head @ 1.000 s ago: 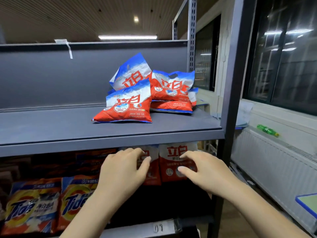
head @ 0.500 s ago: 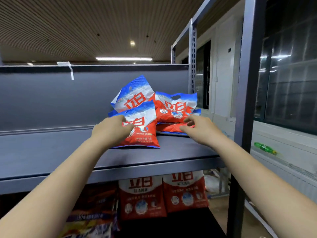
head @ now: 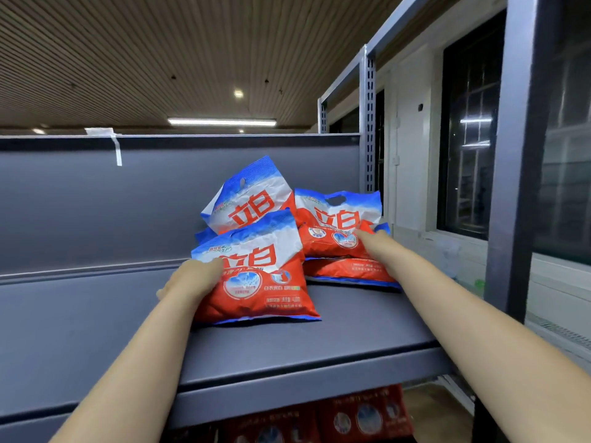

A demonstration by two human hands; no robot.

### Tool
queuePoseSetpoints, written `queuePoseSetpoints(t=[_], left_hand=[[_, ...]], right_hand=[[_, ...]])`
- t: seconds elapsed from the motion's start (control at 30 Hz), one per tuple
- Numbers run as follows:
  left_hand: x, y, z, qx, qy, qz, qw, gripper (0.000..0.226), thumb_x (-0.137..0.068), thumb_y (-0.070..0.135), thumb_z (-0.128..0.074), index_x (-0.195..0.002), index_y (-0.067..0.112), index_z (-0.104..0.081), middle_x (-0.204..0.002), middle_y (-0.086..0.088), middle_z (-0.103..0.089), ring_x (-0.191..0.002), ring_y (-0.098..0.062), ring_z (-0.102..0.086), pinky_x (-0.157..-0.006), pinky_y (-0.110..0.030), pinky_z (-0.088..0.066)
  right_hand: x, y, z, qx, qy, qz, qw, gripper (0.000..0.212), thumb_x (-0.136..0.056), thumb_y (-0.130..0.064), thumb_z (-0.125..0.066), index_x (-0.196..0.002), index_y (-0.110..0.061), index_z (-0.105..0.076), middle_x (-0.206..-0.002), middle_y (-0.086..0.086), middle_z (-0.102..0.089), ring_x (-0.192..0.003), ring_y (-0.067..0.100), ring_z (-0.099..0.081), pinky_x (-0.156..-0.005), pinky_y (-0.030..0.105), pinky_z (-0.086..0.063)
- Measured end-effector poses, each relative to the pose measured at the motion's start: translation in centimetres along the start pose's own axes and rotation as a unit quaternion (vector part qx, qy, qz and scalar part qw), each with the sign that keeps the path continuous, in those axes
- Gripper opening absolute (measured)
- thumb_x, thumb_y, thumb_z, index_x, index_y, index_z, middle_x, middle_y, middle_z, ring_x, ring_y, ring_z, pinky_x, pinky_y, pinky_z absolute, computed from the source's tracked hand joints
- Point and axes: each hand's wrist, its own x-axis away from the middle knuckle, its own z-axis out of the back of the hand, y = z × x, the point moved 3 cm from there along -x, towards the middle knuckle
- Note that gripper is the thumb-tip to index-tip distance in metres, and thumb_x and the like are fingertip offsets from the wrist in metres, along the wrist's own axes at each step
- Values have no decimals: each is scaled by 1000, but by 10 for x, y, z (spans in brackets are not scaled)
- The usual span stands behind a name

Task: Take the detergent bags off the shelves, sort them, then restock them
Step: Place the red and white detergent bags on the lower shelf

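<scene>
my left hand [head: 192, 279] is gripping the front bag [head: 256, 276] at its nine o'clock edge on the shelf [head: 96, 314]. my right hand [head: 372, 247] is resting straight fingers on the bag pile [head: 339, 225] at one o'clock.

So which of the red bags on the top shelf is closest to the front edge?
The front bag, the one the left hand touches. It lies ahead of the pile, while the other bags are stacked farther back, by the right hand.

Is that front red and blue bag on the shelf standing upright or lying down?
Tilted back, neither upright nor flat. The front detergent bag has its bottom edge on the shelf and its top leaning against the bags behind, with the left hand on its side.
</scene>
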Motion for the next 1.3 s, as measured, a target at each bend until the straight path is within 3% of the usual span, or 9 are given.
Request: queuePoseSetpoints(t=[0.1,0.3,0.5,0.63,0.8,0.9,1.0,1.2,1.3], left_hand=[[-7,-4,1,118,-12,12,993,75,-47,53,-63,-112,15,-64,-110,-9,-68,-98,-32,-65,-97,-45,-48],[-1,-5,6,237,39,36,970,34,-57,32,-64,-84,12,-60,-87,-11,-70,-83,-36,-67,-88,-49,-52],[19,9,12,130,140,-38,981,33,-91,26,-41,-119,15,-54,-119,-12,-60,-109,-38,-54,-84,-34,-37],[43,18,18,95,230,-98,964,26,-98,28,-33,-112,14,-50,-113,-16,-58,-106,-40,-51,-83,-39,-34],[59,25,20,129,306,-171,928,23,-100,31,-32,-92,12,-43,-84,-10,-52,-80,-33,-44,-71,-38,-31],[65,26,21,150,320,-196,915,26,-101,30,-33,-86,10,-39,-79,-9,-51,-75,-31,-41,-68,-36,-29],[69,27,22,168,322,-204,909,28,-101,31,-34,-87,9,-43,-80,-8,-52,-75,-30,-41,-68,-36,-29],[85,31,33,189,327,-227,898,31,-102,35,-32,-85,11,-41,-81,-8,-54,-74,-29,-44,-67,-35,-30],[101,34,42,191,346,-248,884,32,-102,36,-32,-87,10,-42,-87,-17,-60,-79,-37,-50,-67,-36,-30]], right_hand=[[-10,1,3,-54,-2,-7,999,54,-83,-47,-63,-124,-14,-54,-117,12,-64,-101,30,-63,-93,43,-50],[-3,-8,13,-110,-59,-52,991,18,-89,-29,-65,-86,-14,-56,-78,9,-63,-67,21,-60,-60,32,-47],[-8,-19,13,-70,38,1,997,16,-91,-24,-59,-97,-9,-60,-96,14,-70,-86,32,-68,-85,46,-55],[9,-31,17,-150,51,9,987,17,-96,-13,-45,-83,-15,-56,-84,9,-65,-65,23,-63,-59,30,-53],[27,-32,24,-236,81,7,968,24,-92,-22,-46,-108,-5,-53,-94,11,-66,-78,27,-67,-72,37,-55],[39,-26,28,-244,41,4,969,29,-87,-20,-64,-108,-5,-52,-89,12,-67,-65,21,-69,-58,32,-56],[57,-26,30,-247,7,10,969,8,-95,-18,-54,-91,-11,-56,-69,5,-67,-51,15,-64,-53,30,-54],[96,-36,42,-170,146,107,969,28,-96,-28,-44,-71,-19,-50,-88,13,-68,-82,33,-67,-82,47,-55],[125,-37,61,-109,240,158,952,29,-99,-29,-41,-76,-13,-50,-85,5,-62,-71,20,-58,-70,29,-46]])
